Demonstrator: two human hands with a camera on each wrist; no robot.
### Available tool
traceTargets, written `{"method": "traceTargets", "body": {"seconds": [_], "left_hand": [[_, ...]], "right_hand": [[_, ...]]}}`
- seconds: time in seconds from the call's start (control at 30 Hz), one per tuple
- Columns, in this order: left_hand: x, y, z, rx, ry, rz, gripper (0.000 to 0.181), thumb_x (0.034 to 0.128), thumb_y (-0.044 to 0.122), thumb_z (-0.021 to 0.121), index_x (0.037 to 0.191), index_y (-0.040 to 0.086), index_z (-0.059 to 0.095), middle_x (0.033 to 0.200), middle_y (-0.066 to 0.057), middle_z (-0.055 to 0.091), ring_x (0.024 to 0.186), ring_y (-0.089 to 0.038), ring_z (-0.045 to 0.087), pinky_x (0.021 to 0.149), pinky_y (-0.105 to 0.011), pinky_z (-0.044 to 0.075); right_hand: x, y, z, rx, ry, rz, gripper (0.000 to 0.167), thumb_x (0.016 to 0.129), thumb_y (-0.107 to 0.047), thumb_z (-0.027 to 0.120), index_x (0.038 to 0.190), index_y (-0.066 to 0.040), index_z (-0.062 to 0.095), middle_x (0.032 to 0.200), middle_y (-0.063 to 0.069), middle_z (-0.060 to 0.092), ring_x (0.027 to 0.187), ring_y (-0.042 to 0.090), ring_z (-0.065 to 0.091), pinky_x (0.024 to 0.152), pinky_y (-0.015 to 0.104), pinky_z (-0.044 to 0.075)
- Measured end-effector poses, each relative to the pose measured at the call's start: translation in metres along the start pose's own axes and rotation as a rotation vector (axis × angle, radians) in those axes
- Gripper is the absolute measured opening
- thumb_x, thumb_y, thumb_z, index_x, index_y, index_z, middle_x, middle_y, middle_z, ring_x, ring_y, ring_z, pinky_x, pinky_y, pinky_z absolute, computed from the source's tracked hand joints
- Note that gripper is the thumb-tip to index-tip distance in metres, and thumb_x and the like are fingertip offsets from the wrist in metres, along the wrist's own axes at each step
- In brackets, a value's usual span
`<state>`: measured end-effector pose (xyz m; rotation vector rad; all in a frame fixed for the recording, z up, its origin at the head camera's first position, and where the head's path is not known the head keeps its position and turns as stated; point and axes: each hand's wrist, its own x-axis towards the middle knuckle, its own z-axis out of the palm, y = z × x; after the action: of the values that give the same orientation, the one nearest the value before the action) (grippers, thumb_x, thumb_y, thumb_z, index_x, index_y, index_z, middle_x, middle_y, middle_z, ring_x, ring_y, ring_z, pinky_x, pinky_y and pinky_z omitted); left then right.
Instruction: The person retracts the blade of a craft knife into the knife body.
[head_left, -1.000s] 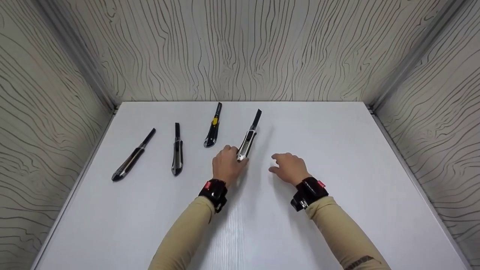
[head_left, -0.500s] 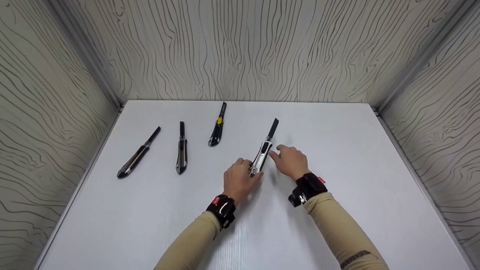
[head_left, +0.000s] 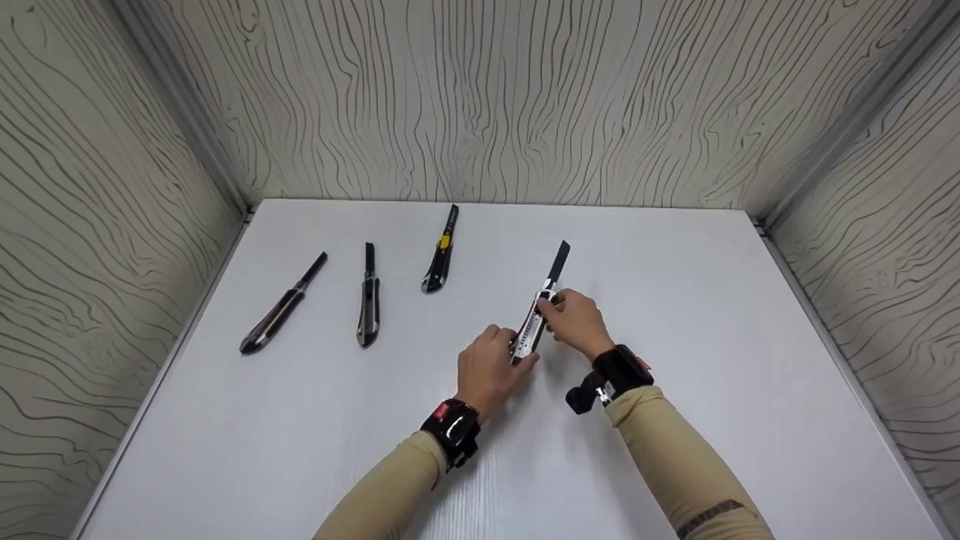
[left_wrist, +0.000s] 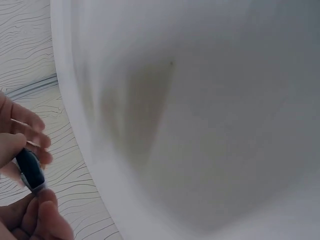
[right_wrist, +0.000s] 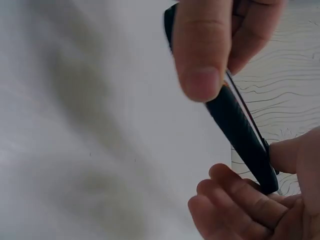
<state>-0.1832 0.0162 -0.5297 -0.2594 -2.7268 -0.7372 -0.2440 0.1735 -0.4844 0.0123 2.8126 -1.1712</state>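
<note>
A silver and black utility knife [head_left: 529,333], its dark blade extended toward the back wall, is held tilted between both hands above the white table. My left hand [head_left: 491,367] grips the rear end of the handle between thumb and fingers. Near the blade end, my right hand [head_left: 577,322] pinches the handle, its thumb on the front part where the slider sits. In the left wrist view the handle end of the utility knife [left_wrist: 31,170] shows at the left edge. The right wrist view shows the dark side of the utility knife [right_wrist: 240,132] between both hands.
To the left lie a black utility knife with a yellow slider [head_left: 439,259], a second dark utility knife [head_left: 368,307] and a slanted utility knife [head_left: 274,319], blades extended toward the back. Wood-patterned walls [head_left: 480,97] enclose the white table [head_left: 675,270] at back and sides.
My left hand has brought the utility knife rightward and nearer to me. My right hand, apart from it before, now pinches the front of the handle. The other knives have stayed put.
</note>
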Motion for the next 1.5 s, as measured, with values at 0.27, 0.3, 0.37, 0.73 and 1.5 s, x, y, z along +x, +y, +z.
{"method": "traceTargets", "body": {"seconds": [0.27,0.3,0.37,0.73,1.5], "left_hand": [[-0.004,0.004,0.005,-0.055,-0.034,-0.06,0.047,0.0777,0.052,0.076,0.103,0.014,0.066,0.087,0.004,0.059,0.068,-0.009,0.054,0.057,-0.024,0.045],[-0.005,0.004,0.005,-0.066,-0.043,-0.066,0.048,0.0779,0.052,0.075,0.104,0.014,0.065,0.088,0.004,0.059,0.068,-0.009,0.053,0.057,-0.024,0.045],[-0.004,0.004,0.005,-0.115,-0.068,-0.078,0.048,0.0782,0.052,0.075,0.106,0.014,0.064,0.09,0.004,0.058,0.069,-0.009,0.053,0.058,-0.024,0.045],[0.004,-0.011,0.002,-0.907,-0.467,-0.313,0.035,0.1032,0.034,0.046,0.118,0.007,0.063,0.094,-0.007,0.066,0.084,-0.025,0.066,0.066,-0.033,0.058],[-0.001,-0.008,0.014,-0.905,-0.472,-0.29,0.03,0.1008,0.013,0.05,0.124,-0.004,0.06,0.095,-0.011,0.072,0.08,-0.024,0.071,0.066,-0.029,0.06]], "right_hand": [[0.003,0.004,0.003,0.375,-0.112,0.101,0.034,0.101,-0.024,0.051,0.119,0.006,0.053,0.105,0.022,0.068,0.08,0.016,0.068,0.07,0.029,0.06],[0.003,0.004,0.003,0.384,-0.117,0.096,0.034,0.101,-0.023,0.05,0.119,0.006,0.052,0.105,0.022,0.068,0.08,0.015,0.068,0.071,0.029,0.061],[0.003,0.004,0.003,0.392,-0.126,0.084,0.034,0.102,-0.022,0.049,0.121,0.006,0.051,0.105,0.022,0.068,0.08,0.015,0.068,0.071,0.03,0.061],[0.006,0.003,-0.001,0.333,-0.158,0.031,0.034,0.103,-0.023,0.048,0.128,0.001,0.05,0.108,0.019,0.068,0.083,0.016,0.066,0.073,0.031,0.06],[0.01,0.003,0.008,0.556,-0.21,0.154,0.05,0.104,-0.041,0.042,0.123,0.004,0.055,0.111,0.014,0.069,0.088,0.014,0.068,0.078,0.028,0.057]]}}
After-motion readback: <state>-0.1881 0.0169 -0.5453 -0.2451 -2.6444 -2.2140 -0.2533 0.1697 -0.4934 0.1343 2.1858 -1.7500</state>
